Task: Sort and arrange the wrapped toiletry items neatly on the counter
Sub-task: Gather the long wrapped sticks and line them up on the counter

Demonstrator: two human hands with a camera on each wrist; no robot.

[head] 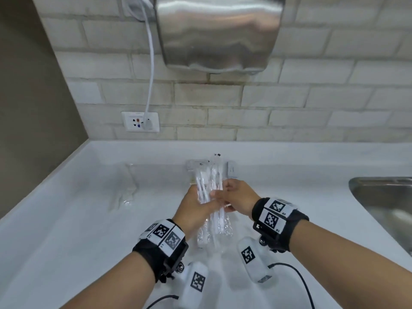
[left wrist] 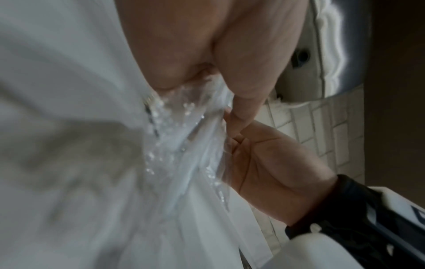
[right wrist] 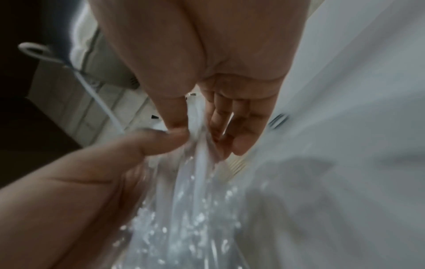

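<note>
Both hands hold one bundle of clear-wrapped white stick-like toiletry items (head: 210, 186) upright over the white counter (head: 78, 219). My left hand (head: 197, 208) grips the bundle from the left, thumb across its front. My right hand (head: 231, 194) pinches the wrap from the right. In the left wrist view the left hand (left wrist: 225, 87) presses on the crinkled wrap (left wrist: 181, 145), with the right hand (left wrist: 264, 163) beside it. The right wrist view shows the right hand (right wrist: 197, 131) pinching the wrapped bundle (right wrist: 195, 200) against the left thumb (right wrist: 147, 143).
Another clear wrapped item (head: 129, 188) lies on the counter to the left. Small packets (head: 194, 165) sit behind the bundle near the back ledge. A steel sink (head: 383, 197) is at the right. A hand dryer (head: 218, 32) hangs on the tiled wall above, beside a socket (head: 140, 124).
</note>
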